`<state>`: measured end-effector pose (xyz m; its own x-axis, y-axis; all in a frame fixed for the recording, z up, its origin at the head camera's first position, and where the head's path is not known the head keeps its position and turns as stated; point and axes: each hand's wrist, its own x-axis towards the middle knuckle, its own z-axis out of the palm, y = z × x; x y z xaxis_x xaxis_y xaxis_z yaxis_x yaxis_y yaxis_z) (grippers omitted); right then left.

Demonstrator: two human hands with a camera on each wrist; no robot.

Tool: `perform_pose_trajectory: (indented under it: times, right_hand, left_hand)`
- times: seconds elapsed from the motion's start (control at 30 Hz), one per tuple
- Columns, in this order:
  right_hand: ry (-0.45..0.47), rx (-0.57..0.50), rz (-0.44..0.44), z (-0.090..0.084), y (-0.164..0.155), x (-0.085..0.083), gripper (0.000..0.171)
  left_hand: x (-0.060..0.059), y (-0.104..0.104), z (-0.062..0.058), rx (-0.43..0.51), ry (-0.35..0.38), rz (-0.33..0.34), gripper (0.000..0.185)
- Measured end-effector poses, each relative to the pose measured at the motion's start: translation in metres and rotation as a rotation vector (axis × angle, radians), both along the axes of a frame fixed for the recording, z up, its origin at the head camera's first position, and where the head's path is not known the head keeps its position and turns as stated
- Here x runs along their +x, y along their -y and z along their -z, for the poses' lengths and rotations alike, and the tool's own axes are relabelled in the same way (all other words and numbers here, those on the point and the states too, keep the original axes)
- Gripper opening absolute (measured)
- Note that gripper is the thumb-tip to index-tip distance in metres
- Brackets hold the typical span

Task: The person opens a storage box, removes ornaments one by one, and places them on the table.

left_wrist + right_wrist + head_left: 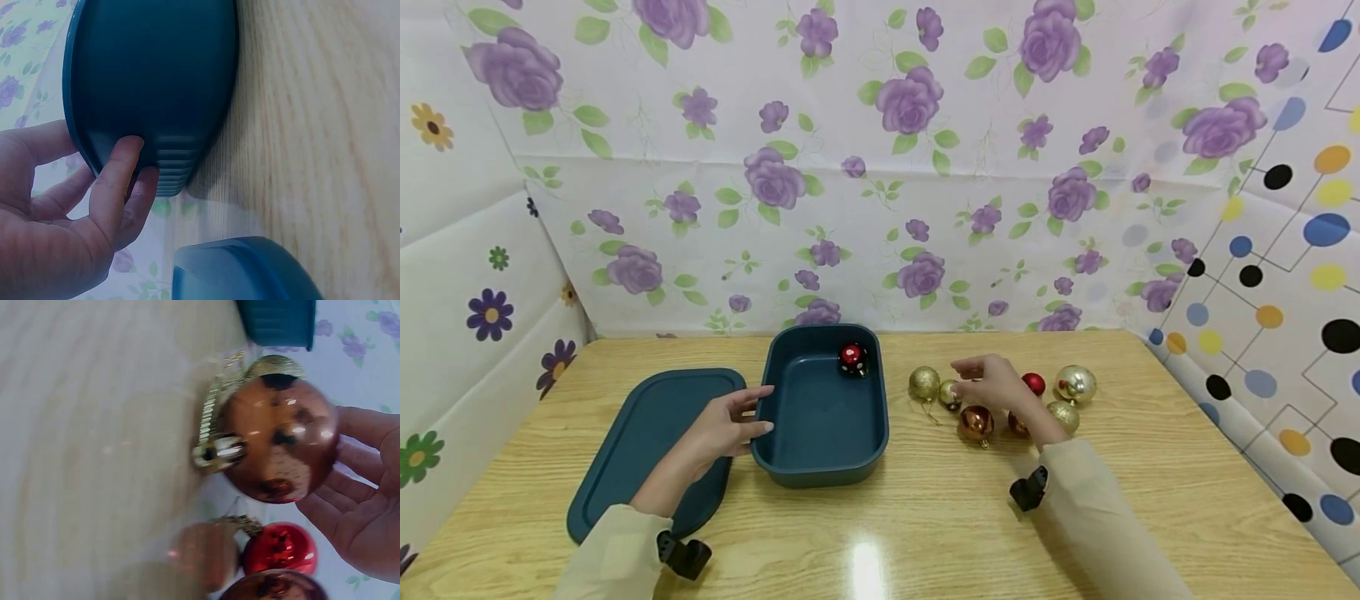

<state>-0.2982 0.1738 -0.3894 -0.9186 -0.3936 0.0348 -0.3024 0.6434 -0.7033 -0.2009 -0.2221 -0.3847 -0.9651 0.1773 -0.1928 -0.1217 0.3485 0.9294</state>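
Observation:
A dark teal rectangular box point(820, 479) stands on the table, with a dotted red-and-black Christmas ball point(852, 359) in its far right corner. At the box's left wall is my left hand point(722, 425). In the left wrist view, its fingers point(115, 175) lie against the outer wall while others reach over the rim, pinching it. My right hand point(992, 385) hovers over several Christmas balls, its fingers extended beside a small gold ball point(950, 395). A copper ball point(281, 440) hides some fingertips in the right wrist view; I see nothing gripped.
The matching teal lid point(658, 442) lies left of the box, under my left forearm. Around the right hand are a glittery gold ball point(923, 382), a red ball point(1033, 383), a large pale gold ball point(1076, 384) and another glittery one point(1064, 416). Patterned cloth walls enclose the table.

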Motion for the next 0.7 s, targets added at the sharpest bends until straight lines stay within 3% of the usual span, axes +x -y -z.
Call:
perform_pose_trajectory:
  times: [0.3,0.7]
  right_hand:
    - [-0.045,-0.105,-0.027,-0.019,0.013,-0.001,0.043]
    - [-0.107,-0.174,-0.063,-0.03,0.061,-0.008,0.042]
  left_hand:
    - [0.0,0.0,0.0,-0.005,-0.001,0.003,0.062]
    - [-0.001,0.0,0.0,-0.002,0.001,0.002,0.062]
